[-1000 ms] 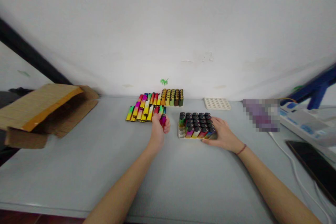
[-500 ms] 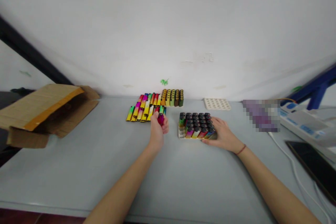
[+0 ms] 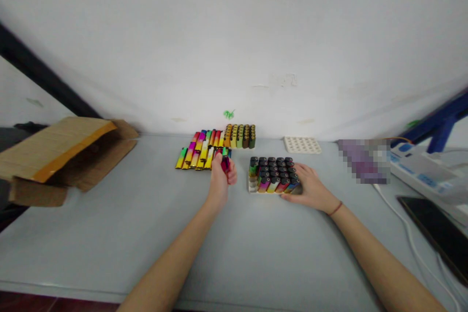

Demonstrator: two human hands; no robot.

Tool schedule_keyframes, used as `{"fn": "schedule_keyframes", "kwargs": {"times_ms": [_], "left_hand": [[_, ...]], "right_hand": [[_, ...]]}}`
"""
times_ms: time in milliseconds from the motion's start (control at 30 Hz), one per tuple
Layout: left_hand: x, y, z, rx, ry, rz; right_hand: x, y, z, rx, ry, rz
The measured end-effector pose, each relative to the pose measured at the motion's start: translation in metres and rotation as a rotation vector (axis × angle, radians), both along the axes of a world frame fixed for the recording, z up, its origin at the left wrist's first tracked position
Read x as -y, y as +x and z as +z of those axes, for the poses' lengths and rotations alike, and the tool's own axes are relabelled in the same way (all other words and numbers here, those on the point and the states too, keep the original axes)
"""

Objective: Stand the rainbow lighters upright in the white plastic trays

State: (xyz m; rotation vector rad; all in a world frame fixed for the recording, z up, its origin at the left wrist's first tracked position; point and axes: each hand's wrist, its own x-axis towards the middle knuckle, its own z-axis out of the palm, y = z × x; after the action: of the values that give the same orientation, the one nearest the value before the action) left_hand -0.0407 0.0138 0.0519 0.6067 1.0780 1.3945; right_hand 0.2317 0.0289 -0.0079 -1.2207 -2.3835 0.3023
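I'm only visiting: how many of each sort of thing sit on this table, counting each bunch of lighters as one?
Upright lighter blocks: 2, front block and back block
Flat lighter pile: 1
Lighter in the left hand: 1
Empty tray: 1
Cardboard box: 1
Phone: 1
Total: 7

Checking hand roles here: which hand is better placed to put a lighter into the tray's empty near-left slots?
Left, probably. The left hand holds a pink lighter in its grip and sits beside the empty left corner of the tray; the right hand rests against the tray's right side.
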Motion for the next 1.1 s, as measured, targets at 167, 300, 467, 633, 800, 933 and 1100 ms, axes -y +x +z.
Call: {"fn": "schedule_keyframes", "kwargs": {"times_ms": [167,300,467,633,800,933,1100], "left_hand": [[-0.002,0.003,-0.012,-0.086,0.160,-0.073],[0.002,0.003,-0.019,-0.434,0.374,-0.007],[0.001,-0.011,-0.012,-0.849,0.508,-0.082],[-0.005,-0.032,0.004,-0.837,0.556,-0.389],[-0.005,-0.036,0.004,-0.745,0.457,-0.371],[-0.003,-0.031,0.000,-0.677,0.405,-0.396],[-0.002,-0.028,0.000,-0.675,0.368,-0.436]], "right_hand": [[0.001,0.000,0.000,0.010,0.001,0.000],[0.001,0.000,0.000,0.015,0.001,-0.006],[0.000,-0.001,0.001,0.016,-0.005,-0.003],[0.001,-0.001,0.003,0.011,-0.006,0.005],[0.001,-0.001,0.002,-0.005,-0.009,-0.003],[0.001,-0.001,0.002,-0.002,-0.016,0.001],[0.001,-0.001,0.003,0.001,-0.015,0.007]]}}
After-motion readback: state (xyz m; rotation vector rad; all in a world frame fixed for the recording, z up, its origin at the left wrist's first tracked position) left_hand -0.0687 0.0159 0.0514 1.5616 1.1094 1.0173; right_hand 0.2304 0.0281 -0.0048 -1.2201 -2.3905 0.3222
